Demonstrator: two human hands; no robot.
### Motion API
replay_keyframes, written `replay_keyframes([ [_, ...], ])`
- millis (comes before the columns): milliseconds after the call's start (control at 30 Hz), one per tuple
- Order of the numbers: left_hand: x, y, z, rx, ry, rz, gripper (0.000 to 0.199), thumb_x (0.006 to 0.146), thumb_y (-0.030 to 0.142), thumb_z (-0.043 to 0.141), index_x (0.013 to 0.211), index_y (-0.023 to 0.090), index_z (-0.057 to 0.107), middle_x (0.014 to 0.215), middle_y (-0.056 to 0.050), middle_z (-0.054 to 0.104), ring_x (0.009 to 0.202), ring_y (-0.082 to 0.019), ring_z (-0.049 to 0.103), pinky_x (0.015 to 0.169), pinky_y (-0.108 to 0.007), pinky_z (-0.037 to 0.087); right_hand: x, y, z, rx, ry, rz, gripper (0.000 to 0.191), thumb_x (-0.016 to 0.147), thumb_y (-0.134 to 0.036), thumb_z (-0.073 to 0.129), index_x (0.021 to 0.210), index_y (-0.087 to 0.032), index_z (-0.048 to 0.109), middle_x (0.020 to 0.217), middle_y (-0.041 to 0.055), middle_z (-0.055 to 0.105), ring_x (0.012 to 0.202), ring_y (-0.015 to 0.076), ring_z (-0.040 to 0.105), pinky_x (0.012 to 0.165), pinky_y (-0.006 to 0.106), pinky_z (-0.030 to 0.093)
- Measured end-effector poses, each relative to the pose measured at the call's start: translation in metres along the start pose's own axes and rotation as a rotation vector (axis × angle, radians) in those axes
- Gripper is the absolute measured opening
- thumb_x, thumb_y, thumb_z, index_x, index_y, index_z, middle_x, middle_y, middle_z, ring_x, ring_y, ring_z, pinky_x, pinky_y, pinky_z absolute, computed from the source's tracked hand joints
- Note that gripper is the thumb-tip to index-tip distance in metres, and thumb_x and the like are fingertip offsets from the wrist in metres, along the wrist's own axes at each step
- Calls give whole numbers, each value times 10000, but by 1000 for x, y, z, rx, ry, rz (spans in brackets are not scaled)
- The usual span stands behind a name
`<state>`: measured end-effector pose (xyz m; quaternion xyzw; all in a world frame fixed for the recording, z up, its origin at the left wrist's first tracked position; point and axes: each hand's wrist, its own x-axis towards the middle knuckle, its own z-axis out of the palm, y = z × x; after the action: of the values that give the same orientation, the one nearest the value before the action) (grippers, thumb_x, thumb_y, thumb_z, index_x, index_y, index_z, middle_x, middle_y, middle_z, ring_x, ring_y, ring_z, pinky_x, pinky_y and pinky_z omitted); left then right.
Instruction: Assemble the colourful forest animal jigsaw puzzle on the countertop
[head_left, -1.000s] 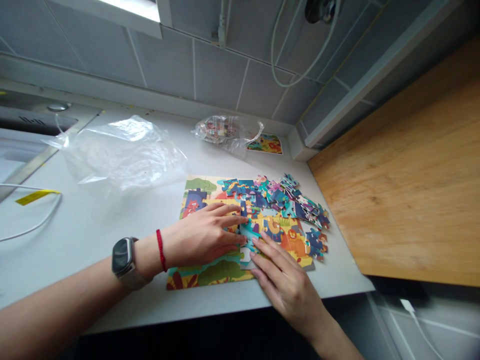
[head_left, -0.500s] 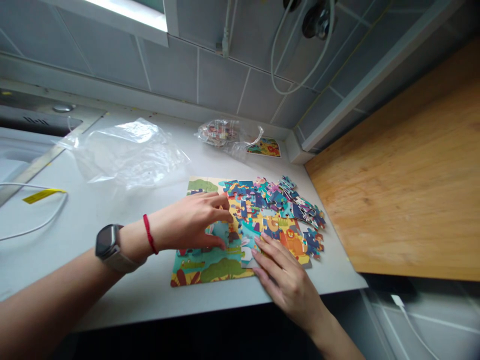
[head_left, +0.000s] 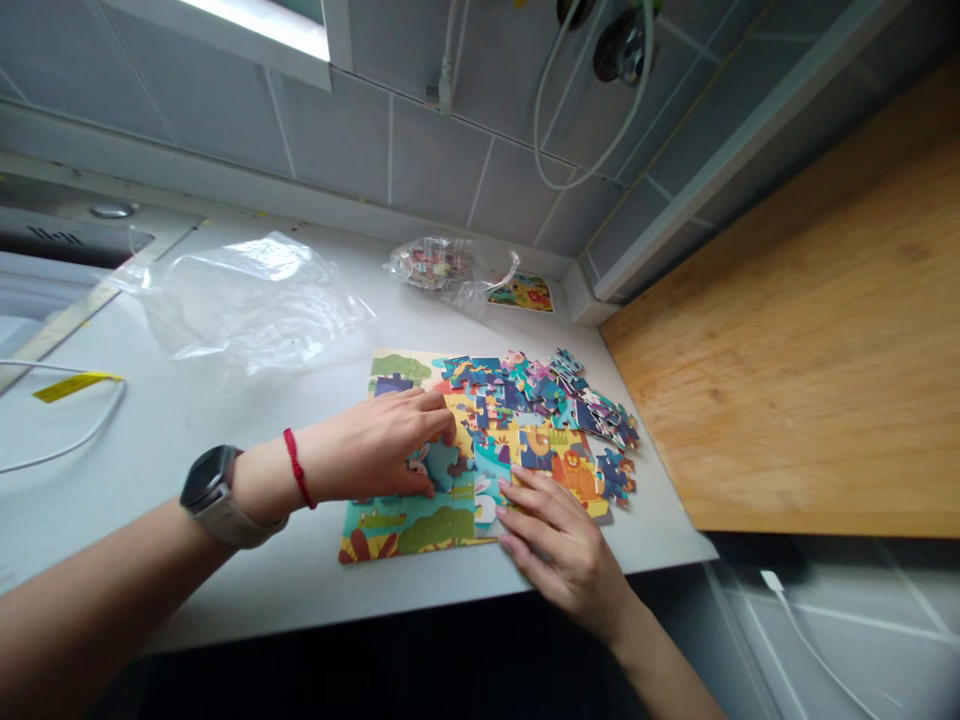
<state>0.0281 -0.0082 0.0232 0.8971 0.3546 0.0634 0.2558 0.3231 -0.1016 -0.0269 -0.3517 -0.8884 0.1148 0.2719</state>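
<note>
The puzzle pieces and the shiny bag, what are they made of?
The jigsaw pieces look like printed cardboard: flat, stiff-edged, with a smooth coated face, though I can't be sure. The bag looks like thin clear plastic, since it's see-through, crinkled and shiny.

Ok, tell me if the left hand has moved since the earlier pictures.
Yes: the left hand moved left, toward the outer edge of the jigsaw puzzle.

Your left hand has moved back leftward, its fingers and thumb now around a blue jigsaw piece. More of the puzzle's lower section is now exposed.
</note>
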Motion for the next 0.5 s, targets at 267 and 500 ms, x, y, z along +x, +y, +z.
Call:
replay_keyframes([
  [267, 4, 4, 9, -25, 21, 3, 363, 773, 235, 899, 1079, 221, 704, 1112, -49, 709, 1016, -256, 703, 846, -323, 520, -1, -1, 0, 46, -10, 5, 245, 973, -193, 710, 1216, -186, 742, 1289, 133, 754, 1347, 312, 628, 1096, 521, 575],
  [500, 4, 4, 12, -75, 26, 105, 160, 899, 181, 775, 1050, 230, 755, 1024, -39, 732, 944, -215, 706, 837, -308, 517, 0, -2, 1, 22, -4, 20, 248, 983, -217, 708, 1227, -192, 740, 1319, 133, 742, 1343, 305, 632, 1103, 510, 569],
])
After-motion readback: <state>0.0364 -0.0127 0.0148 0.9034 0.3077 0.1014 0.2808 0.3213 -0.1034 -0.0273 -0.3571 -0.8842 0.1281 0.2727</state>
